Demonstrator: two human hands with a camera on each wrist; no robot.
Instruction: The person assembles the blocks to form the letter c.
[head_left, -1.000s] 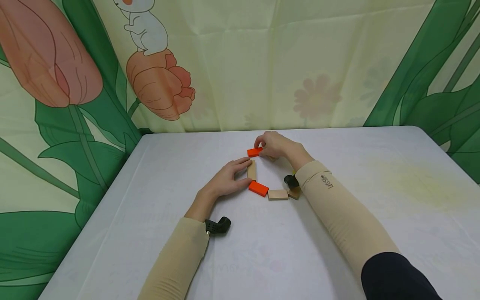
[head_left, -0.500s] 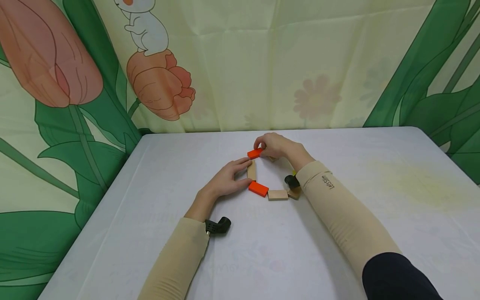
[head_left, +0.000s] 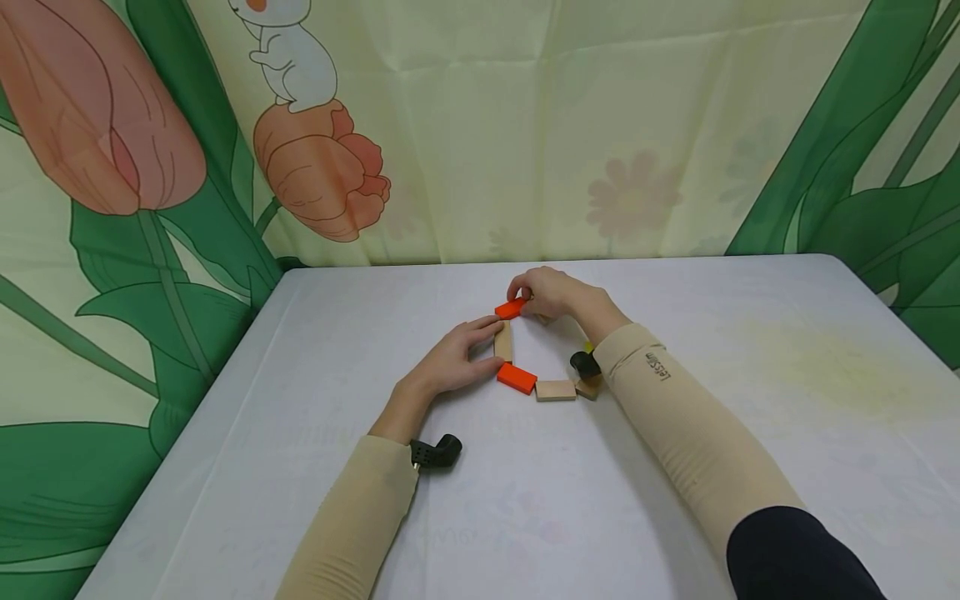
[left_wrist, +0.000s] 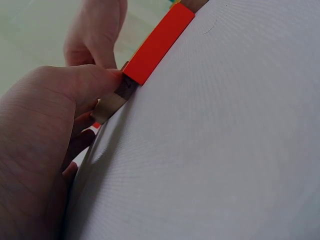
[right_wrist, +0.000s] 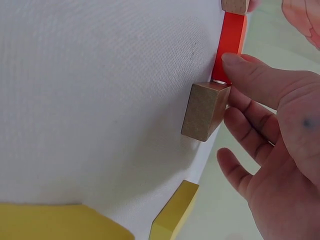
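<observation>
Small rectangular blocks lie in a bent ring on the white table. My left hand (head_left: 453, 358) spans a plain wooden block (head_left: 503, 340), thumb at its near end and fingertips at its far end. In the left wrist view the thumb tip also meets the corner of the near red block (left_wrist: 157, 47). At the far side my right hand (head_left: 553, 290) pinches another red block (head_left: 507, 309) between thumb and index finger. Its other fingers curl loosely behind a wooden block (right_wrist: 202, 110), which adjoins that red block's end. Part of the ring is hidden under the right wrist.
Nearer me, another wooden block (head_left: 556, 390) continues the ring, with one more wooden block (head_left: 588, 387) partly behind the right sleeve. A yellow block (right_wrist: 172, 212) stands in the right wrist view. A printed curtain (head_left: 480, 150) hangs behind the white table (head_left: 187, 467).
The far red block has shifted slightly toward me and turned a little under my right hand, closing on the wooden block's far end. My left hand has stayed put.
</observation>
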